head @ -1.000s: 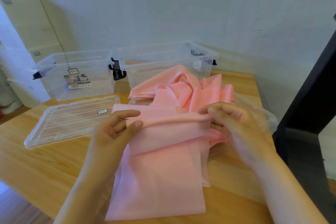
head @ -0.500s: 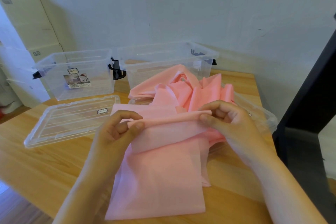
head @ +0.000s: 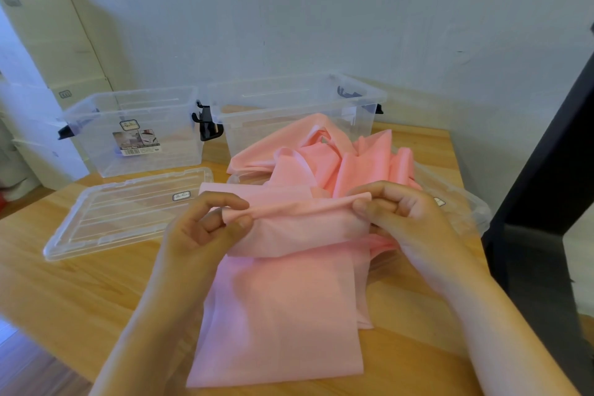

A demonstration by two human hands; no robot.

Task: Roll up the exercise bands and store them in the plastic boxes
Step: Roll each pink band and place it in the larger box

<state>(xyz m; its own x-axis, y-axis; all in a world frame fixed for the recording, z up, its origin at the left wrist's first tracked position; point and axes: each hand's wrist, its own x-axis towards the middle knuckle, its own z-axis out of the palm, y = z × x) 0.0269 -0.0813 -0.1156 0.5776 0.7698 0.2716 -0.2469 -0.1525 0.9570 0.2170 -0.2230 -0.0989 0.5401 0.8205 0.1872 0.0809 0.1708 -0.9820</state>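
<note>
Pink exercise band (head: 283, 309) lies along the counter (head: 74, 292), its folded edge pinched by both hands, left hand (head: 205, 228) and right hand (head: 405, 219), before two clear boxes (head: 135, 132)

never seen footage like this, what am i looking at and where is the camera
No machine here: a person works with bare hands, filmed by one camera worn on the head, looking forward and down. The left hand and right hand pinch the folded top edge of a pink exercise band lying on a wooden table. More pink material lies bunched behind. At the back stand a left box and a right box, clear plastic, open; a clear lid lies on the left.
</note>
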